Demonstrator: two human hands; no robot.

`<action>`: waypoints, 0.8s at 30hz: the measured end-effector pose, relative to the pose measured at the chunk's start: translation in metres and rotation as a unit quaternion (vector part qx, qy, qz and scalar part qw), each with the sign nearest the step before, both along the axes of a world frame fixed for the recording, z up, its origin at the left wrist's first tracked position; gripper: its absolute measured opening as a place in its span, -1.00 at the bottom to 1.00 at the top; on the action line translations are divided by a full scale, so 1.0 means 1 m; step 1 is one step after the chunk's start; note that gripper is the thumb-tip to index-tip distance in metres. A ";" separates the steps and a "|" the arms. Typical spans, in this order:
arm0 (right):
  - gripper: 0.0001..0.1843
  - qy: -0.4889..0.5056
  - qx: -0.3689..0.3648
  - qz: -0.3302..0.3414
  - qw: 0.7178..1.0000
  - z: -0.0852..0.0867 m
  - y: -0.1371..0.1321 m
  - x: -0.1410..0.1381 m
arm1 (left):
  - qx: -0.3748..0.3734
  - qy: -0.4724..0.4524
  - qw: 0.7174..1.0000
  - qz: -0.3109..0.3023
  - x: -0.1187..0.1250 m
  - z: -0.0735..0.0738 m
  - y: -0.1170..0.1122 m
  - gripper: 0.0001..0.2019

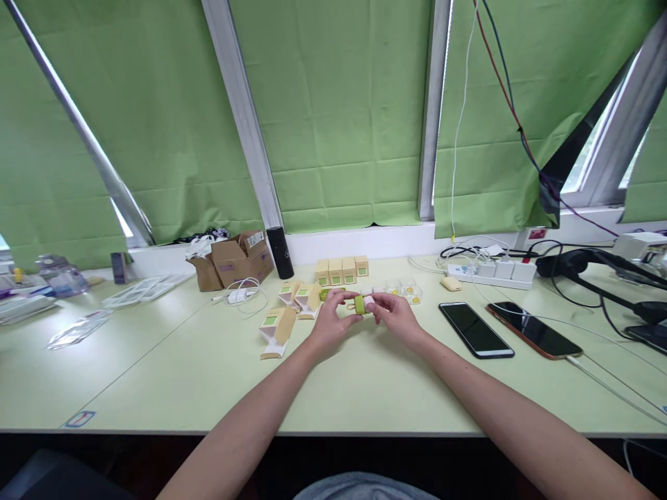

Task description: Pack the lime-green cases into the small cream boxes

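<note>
My left hand (333,318) and my right hand (394,316) meet over the middle of the pale green table (208,375). Between their fingertips they pinch a small green and white object (360,303), the left on its green part, the right on its white end. Just behind the hands stands a row of small closed yellow boxes (342,270). Opened yellow boxes (292,305) lie to the left. Small clear cases with yellow pieces (404,287) sit behind my right hand.
Two phones (508,329) lie flat at the right, one on a cable. A white power strip (490,271) and black headset (594,267) are behind them. A black bottle (280,253), brown carton (234,260) and white charger (240,295) stand at the back left.
</note>
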State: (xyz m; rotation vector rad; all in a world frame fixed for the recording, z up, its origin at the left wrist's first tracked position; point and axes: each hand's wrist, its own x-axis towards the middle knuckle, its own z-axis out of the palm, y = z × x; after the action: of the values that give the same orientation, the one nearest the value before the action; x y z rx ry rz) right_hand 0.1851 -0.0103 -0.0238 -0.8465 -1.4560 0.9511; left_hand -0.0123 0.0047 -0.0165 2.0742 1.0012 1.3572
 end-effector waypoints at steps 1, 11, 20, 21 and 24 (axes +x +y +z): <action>-0.54 0.002 0.000 -0.001 1.000 0.000 0.000 0.000 | -0.002 0.001 1.000 0.001 0.000 0.000 0.000 -0.55; -0.38 0.002 0.005 -0.032 0.999 -0.006 0.004 0.000 | -0.013 -0.001 1.000 0.001 0.001 0.001 -0.001 -0.55; -0.41 -0.007 0.019 -0.030 0.999 -0.006 0.004 0.001 | -0.006 -0.003 1.000 -0.003 0.001 -0.001 0.000 -0.56; -0.42 -0.006 0.019 -0.030 0.999 -0.006 0.004 0.001 | -0.004 0.000 1.000 -0.002 0.001 -0.001 0.000 -0.56; -0.45 -0.003 0.019 -0.033 0.999 -0.005 0.004 0.001 | 0.003 0.019 1.000 0.007 0.002 -0.002 -0.002 -0.56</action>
State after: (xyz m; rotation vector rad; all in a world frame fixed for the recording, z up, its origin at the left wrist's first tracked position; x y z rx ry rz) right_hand 0.1859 -0.0065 -0.0288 -0.8650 -1.4388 0.8694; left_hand -0.0101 0.0030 -0.0185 2.1081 1.0305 1.3347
